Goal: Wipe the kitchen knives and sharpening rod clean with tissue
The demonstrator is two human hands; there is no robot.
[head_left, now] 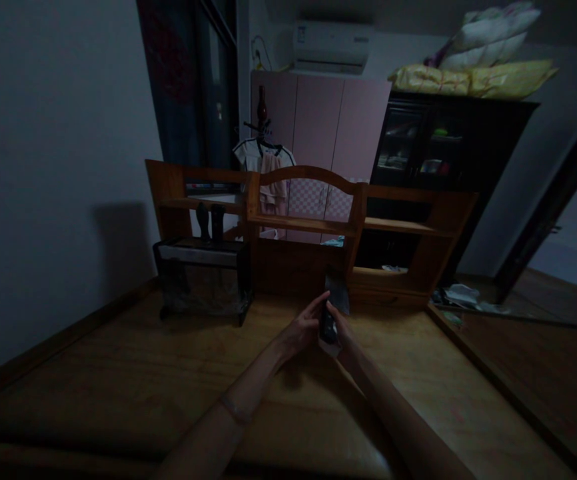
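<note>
In front of me I hold a kitchen cleaver by its black handle (pixel 327 327), the broad dark blade (pixel 337 293) pointing away from me. My right hand (pixel 343 333) is closed around the handle from the right. From the left, my left hand (pixel 302 330) grips the handle too, its index finger lying along the top near the blade. A small white piece, like tissue or cloth (pixel 330 348), shows under the handle's near end. To the left stands a dark knife block (pixel 201 253), with black knife handles (pixel 217 223) sticking up from it.
Beneath my hands is a wide wooden board surface (pixel 193 373). A wooden shelf headboard (pixel 303 227) crosses its far end. The wall (pixel 68 167) borders the left side; a raised wooden edge (pixel 498 380) runs along the right. The room is dim.
</note>
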